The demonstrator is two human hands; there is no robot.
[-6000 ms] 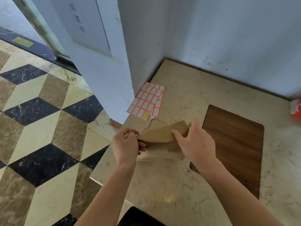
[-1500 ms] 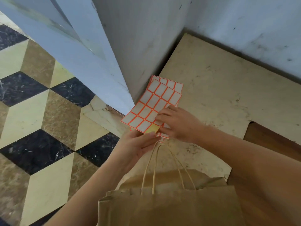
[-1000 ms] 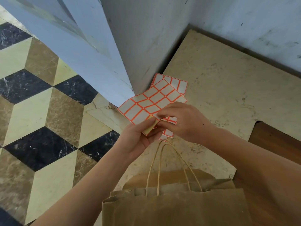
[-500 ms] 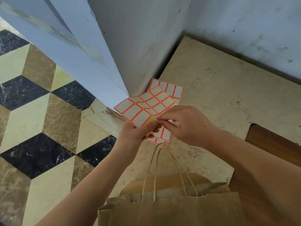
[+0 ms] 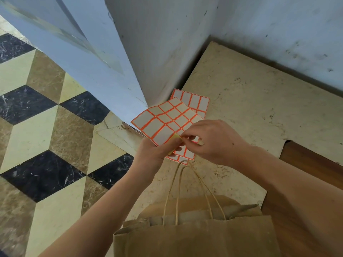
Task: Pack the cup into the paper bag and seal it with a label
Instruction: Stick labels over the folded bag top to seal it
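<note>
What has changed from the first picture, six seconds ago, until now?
Both hands let go of the brown paper bag, which now stands upright near the camera. The left hand has lifted the top sheet of orange-bordered white labels off the beige stone counter; the right hand picks at its corner. A second label sheet stayed on the counter.

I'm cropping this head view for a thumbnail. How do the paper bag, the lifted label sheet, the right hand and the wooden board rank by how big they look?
1. paper bag, though it sits nearest the camera
2. lifted label sheet and right hand: too alike to rank

The wooden board is mostly hidden, so left unranked.
</note>
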